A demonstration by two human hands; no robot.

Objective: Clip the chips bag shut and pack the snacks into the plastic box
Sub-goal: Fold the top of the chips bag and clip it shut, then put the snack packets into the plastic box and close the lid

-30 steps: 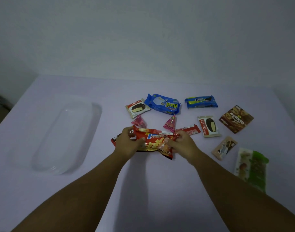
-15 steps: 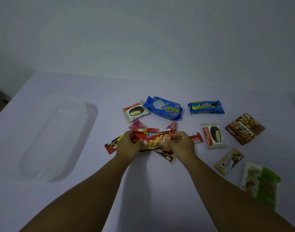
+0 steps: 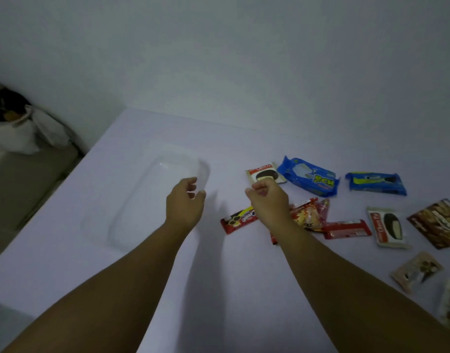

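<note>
The clear plastic box (image 3: 152, 200) lies on the white table, left of centre. My left hand (image 3: 185, 203) is at its right rim, with fingers and thumb curled around the edge. My right hand (image 3: 266, 197) hovers as a closed fist with nothing visible in it, just left of the snacks. The red and yellow chips bag (image 3: 308, 215) lies on the table behind my right wrist, partly hidden by it. A red cookie bar (image 3: 240, 218) lies between my two forearms.
Around the chips bag lie snacks: a choco pie pack (image 3: 263, 171), a blue bag (image 3: 311, 178), a blue cookie pack (image 3: 375, 183), a red bar (image 3: 346, 229), a second choco pie pack (image 3: 388, 226) and a brown bag (image 3: 440, 222). A white sack (image 3: 17, 131) sits on the floor past the table's left edge.
Both hands let go of the chips bag, which now lies on the table. They moved left and away; my left hand reached the box rim. The view swung left.
</note>
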